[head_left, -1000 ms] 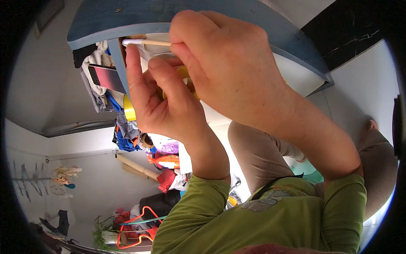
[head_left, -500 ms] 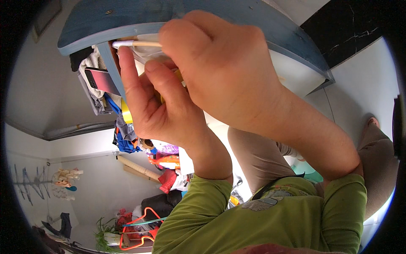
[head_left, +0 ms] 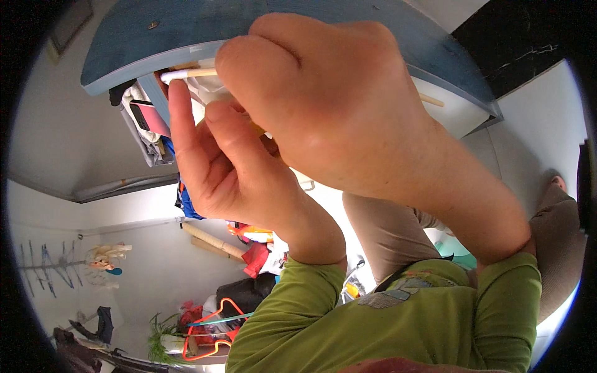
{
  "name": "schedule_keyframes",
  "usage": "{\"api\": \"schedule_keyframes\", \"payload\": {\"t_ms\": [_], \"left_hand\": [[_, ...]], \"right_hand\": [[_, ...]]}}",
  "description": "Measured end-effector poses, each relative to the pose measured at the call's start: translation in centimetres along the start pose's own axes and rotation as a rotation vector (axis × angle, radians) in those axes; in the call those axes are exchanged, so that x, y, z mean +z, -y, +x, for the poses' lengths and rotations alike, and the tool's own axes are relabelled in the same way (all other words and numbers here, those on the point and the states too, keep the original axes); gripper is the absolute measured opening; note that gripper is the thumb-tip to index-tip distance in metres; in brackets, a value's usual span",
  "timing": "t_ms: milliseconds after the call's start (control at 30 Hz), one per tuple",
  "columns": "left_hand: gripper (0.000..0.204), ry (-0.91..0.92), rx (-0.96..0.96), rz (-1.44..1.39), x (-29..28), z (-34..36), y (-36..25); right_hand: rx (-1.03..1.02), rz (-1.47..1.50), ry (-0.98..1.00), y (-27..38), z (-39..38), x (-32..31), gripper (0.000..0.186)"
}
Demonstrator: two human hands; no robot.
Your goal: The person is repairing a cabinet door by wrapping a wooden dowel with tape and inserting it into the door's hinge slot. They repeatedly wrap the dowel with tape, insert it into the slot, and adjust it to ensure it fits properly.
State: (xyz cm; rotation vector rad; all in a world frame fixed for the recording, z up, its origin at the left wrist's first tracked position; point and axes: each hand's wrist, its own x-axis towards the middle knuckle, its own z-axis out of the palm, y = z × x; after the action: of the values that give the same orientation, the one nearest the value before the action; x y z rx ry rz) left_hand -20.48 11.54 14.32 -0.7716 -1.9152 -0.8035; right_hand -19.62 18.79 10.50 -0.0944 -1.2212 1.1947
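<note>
A slim pale wooden stick with a white end (head_left: 176, 76) passes in front of the blue furniture's edge. My right hand (head_left: 329, 87) is closed in a fist over the stick, its fingertips turned away from view. Left of it and lower, my left hand (head_left: 227, 149) has its forefinger raised to just under the stick's white end. Its thumb and other fingers curl in beside the right fist. A bit of something yellow (head_left: 257, 128) shows between the two hands, mostly hidden. Beyond the right wrist a wooden stick end (head_left: 432, 100) shows; whether it is the same stick I cannot tell.
A blue wooden tabletop (head_left: 168, 31) spans the top. A pink phone (head_left: 149, 118) rests by folded cloths at its left. Below lie a red bag (head_left: 255, 258), an orange hanger (head_left: 205, 356) and a green plant (head_left: 163, 336). My legs (head_left: 385, 236) are at lower right.
The stick's white end and my left forefinger sit slightly lower and further left. The right fist has shifted a little left, and the wooden end beyond its wrist now shows.
</note>
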Motion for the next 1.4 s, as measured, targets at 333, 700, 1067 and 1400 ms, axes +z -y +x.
{"api": "schedule_keyframes", "payload": {"t_ms": [333, 700, 1067, 1400], "left_hand": [[0.024, 0.013, -0.089, -0.125, -0.2, 1.0, -0.3], [0.013, 0.109, -0.294, -0.275, -0.7, 3.0, -1.4], [0.013, 0.100, -0.333, -0.250, -0.4, 3.9, -1.3], [0.015, 0.077, -0.351, -0.114, -0.4, 3.6, -2.0]], "right_hand": [[0.012, 0.037, 0.004, 0.0, -0.3, 1.4, 0.027], [0.082, 0.132, 0.046, -0.1, -0.1, 1.1, 0.020], [-0.112, -0.101, 0.060, -1.1, -0.4, 0.2, 0.015], [0.453, 0.304, 0.482, -1.4, 0.9, -0.3, 0.017]]}}
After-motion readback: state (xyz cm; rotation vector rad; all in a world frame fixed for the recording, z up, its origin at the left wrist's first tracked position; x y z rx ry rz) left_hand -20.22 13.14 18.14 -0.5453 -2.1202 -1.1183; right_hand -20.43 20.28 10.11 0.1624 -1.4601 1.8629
